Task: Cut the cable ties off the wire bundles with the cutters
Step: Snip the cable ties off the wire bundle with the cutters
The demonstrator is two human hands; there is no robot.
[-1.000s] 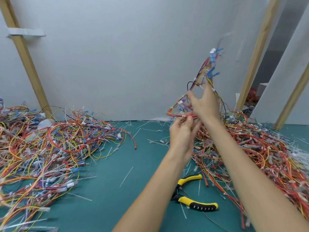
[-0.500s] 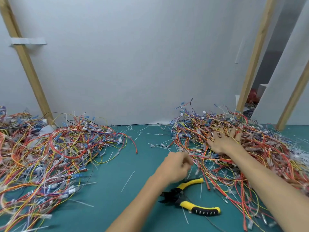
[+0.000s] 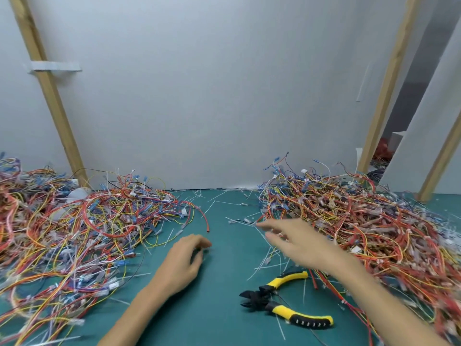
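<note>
Left fingers (image 3: 203, 243): curled in, thumb close against the forefinger, tips down at the surface (image 3: 224, 320). I cannot tell whether they pinch anything small.
Right fingers (image 3: 268, 224): straight and spread wide, holding nothing, pointing toward the left edge. They are blurred.
My left hand (image 3: 183, 264): low over the bare green middle of the surface, just beside the near fringe of the left wire pile (image 3: 87, 233), with the forearm running in from the near edge.
My right hand (image 3: 299, 245): above the inner fringe of the right wire pile (image 3: 361, 233), with the forearm crossing that pile from the near right corner.
Cutters (image 3: 264, 295): lying flat on the surface near the near edge, right of the middle, apart from both hands. The black jaws stand open and point toward the left edge. The yellow-and-black handles are splayed, the upper one passing under my right wrist.
Cut ties (image 3: 268, 258): thin white strips scattered on the green between the piles, thickest under my right hand.
Left wire pile: a loose red, yellow and blue tangle along the left edge, reaching the far edge.
Right wire pile: denser, mostly red and orange, filling the right side from the far edge toward the near right corner.
Beyond the far edge: a white wall (image 3: 224, 96) with slanted wooden posts (image 3: 50, 96) at either side.
</note>
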